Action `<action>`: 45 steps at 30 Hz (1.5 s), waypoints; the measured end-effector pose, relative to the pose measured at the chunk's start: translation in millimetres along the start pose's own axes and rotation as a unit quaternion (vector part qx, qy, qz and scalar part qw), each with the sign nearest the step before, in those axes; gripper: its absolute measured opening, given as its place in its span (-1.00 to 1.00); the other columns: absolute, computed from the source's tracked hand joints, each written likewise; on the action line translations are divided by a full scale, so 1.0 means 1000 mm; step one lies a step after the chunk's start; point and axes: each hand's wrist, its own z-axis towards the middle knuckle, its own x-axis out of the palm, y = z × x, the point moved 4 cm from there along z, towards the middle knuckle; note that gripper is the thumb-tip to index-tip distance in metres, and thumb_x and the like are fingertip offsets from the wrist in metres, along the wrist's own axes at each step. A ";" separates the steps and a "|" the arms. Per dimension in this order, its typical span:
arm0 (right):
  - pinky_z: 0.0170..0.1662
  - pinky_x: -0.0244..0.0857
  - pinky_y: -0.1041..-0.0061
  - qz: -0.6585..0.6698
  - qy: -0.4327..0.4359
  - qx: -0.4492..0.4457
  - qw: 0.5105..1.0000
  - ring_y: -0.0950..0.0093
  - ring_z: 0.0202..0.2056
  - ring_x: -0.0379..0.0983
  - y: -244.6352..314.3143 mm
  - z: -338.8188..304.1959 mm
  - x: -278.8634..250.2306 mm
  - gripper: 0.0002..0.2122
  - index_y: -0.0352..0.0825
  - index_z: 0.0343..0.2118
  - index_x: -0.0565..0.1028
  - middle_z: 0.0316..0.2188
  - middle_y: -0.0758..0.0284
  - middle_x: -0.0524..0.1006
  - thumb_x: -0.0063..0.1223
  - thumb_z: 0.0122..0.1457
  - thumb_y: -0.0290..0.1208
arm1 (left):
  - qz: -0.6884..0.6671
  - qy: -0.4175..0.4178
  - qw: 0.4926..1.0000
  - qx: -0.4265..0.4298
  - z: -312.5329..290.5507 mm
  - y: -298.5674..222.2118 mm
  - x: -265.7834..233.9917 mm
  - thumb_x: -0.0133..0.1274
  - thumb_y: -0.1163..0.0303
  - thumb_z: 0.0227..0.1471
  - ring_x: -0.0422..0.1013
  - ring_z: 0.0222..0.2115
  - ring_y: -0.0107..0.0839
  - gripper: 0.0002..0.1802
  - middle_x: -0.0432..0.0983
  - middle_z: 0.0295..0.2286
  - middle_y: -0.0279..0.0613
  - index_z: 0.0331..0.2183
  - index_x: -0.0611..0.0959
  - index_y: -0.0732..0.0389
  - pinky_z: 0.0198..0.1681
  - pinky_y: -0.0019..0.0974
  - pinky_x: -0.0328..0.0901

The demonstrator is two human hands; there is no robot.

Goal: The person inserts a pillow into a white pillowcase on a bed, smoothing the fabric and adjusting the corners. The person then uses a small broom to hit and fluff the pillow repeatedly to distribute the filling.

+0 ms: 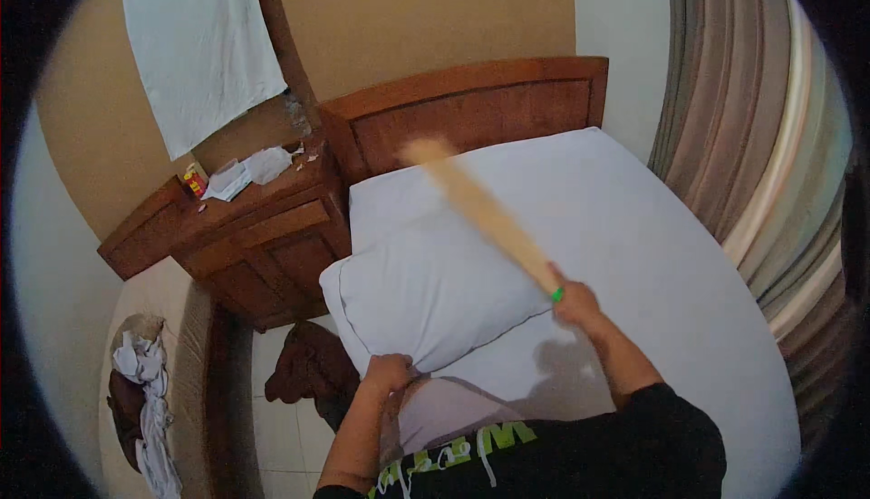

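Note:
A white pillow [435,277] with a thin dark seam lies on the white-sheeted bed [634,218]. My left hand [390,372] is closed on its near left corner. In my right hand [575,304] is a tan whisk broom [494,222] with a green band at the grip. Its bristles stretch away over the pillow toward the headboard, and their far end is smeared by motion. Whether the bristles touch the pillow I cannot tell.
A wooden headboard [480,118] closes the bed's far end. To its left stands a wooden cabinet [272,236] with papers and plastic on top. Dark brown cloth [313,363] lies on the tiled floor. A second mattress [172,304] is at far left, curtains [752,127] at right.

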 end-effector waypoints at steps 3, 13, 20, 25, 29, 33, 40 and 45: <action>-0.22 0.28 0.26 -0.105 0.069 -0.116 0.985 0.16 -0.28 0.39 0.043 -0.031 -0.007 -0.27 0.01 0.14 -0.07 -0.28 0.10 0.44 -0.10 -0.18 -0.46 | 0.033 0.055 0.998 -0.023 0.005 0.005 0.005 -0.14 0.15 -0.15 0.36 -0.24 -0.16 -0.68 0.45 -0.30 -0.11 -0.36 0.53 0.10 -0.24 -0.02 0.16; -0.24 0.28 0.23 0.085 -0.116 0.126 0.982 0.12 -0.35 0.40 -0.079 0.053 0.027 -0.30 0.01 0.15 -0.12 -0.39 0.05 0.45 -0.13 -0.11 -0.43 | -0.068 -0.164 0.984 0.007 -0.027 0.005 -0.014 -0.07 0.15 -0.12 0.36 -0.31 -0.13 -0.70 0.44 -0.37 -0.12 -0.38 0.51 0.15 -0.24 -0.04 0.16; -0.23 0.29 0.28 -0.094 0.096 -0.050 0.990 0.17 -0.31 0.41 0.032 -0.014 0.047 -0.24 0.15 0.13 -0.12 -0.33 0.06 0.44 -0.08 -0.17 -0.43 | -0.326 -0.370 0.866 -0.078 -0.054 0.030 -0.001 0.00 0.31 -0.12 0.34 -0.56 -0.25 -0.81 0.39 -0.60 -0.12 -0.54 0.52 0.25 -0.47 -0.27 0.22; -0.27 0.30 0.28 -0.190 0.105 -0.202 0.955 0.17 -0.35 0.41 0.048 -0.034 0.028 -0.28 0.17 0.13 -0.09 -0.35 0.09 0.43 -0.07 -0.13 -0.41 | -0.435 -0.497 0.734 -0.155 -0.067 0.072 0.022 0.03 0.35 -0.08 0.20 -0.67 -0.55 -0.79 0.27 -0.73 -0.31 -0.60 0.46 0.27 -0.58 -0.44 0.16; -0.25 0.28 0.26 -0.080 0.032 -0.087 0.992 0.15 -0.35 0.40 0.036 0.001 0.003 -0.31 0.09 0.14 -0.12 -0.39 0.06 0.43 -0.12 -0.09 -0.40 | -0.529 -0.491 0.670 -0.175 -0.064 0.101 0.042 0.00 0.35 -0.05 0.15 -0.68 -0.62 -0.76 0.23 -0.73 -0.42 -0.64 0.42 0.25 -0.60 -0.48 0.12; -0.26 0.27 0.25 -0.034 0.034 -0.035 0.998 0.14 -0.36 0.40 0.041 0.010 0.033 -0.30 0.02 0.15 -0.14 -0.40 0.02 0.44 -0.13 -0.09 -0.40 | -0.566 -0.491 0.640 -0.171 -0.064 0.094 0.033 -0.02 0.32 -0.03 0.13 -0.68 -0.64 -0.72 0.22 -0.73 -0.44 -0.66 0.40 0.22 -0.61 -0.51 0.08; -0.24 0.27 0.28 -0.208 0.141 -0.276 0.928 0.12 -0.32 0.39 0.091 -0.037 0.022 -0.28 0.07 0.14 -0.08 -0.42 0.04 0.45 -0.10 -0.16 -0.45 | -0.572 -0.526 0.596 -0.204 -0.079 0.101 0.027 -0.07 0.28 0.01 0.13 -0.70 -0.64 -0.68 0.23 -0.73 -0.42 -0.67 0.38 0.23 -0.63 -0.52 0.06; -0.27 0.26 0.22 0.015 0.011 -0.069 0.997 0.12 -0.36 0.40 0.059 0.017 0.028 -0.28 0.01 0.14 -0.09 -0.44 0.00 0.44 -0.10 -0.15 -0.44 | -0.601 -0.531 0.576 -0.157 -0.076 0.101 0.028 -0.08 0.28 0.01 0.13 -0.70 -0.64 -0.67 0.23 -0.74 -0.40 -0.68 0.38 0.23 -0.64 -0.51 0.06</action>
